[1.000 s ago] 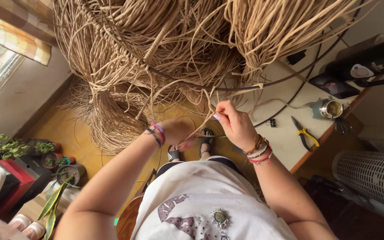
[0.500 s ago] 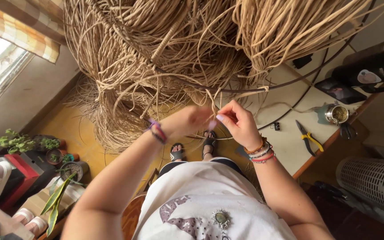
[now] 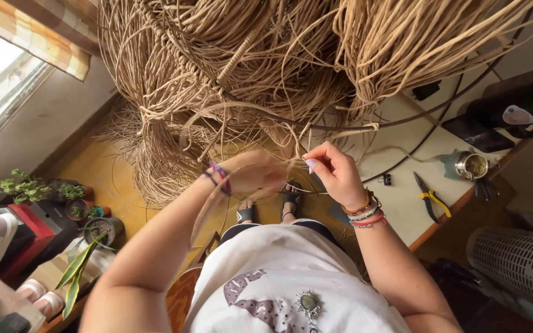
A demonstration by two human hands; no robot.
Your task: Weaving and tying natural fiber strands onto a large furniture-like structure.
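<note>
The right hand (image 3: 335, 174) pinches 1 rattan strand (image 3: 316, 192); the left hand (image 3: 255, 172) blurs, fingers unreadable. A sharp tug could likely snap the strand or snag loose rattan (image 3: 229, 80).

We see few such things. On the black cylinder (image 3: 513, 108) lying at the far right of the surface (image 3: 402, 209) sits a pale, rounded sticker (image 3: 519, 115), whitish with a pinkish tint. Just beside it lies a flat dark rectangle (image 3: 473, 132), perhaps a screen; we cannot tell. At the lower left stands a red box (image 3: 23, 225) by the potted plants (image 3: 26, 185).
</note>
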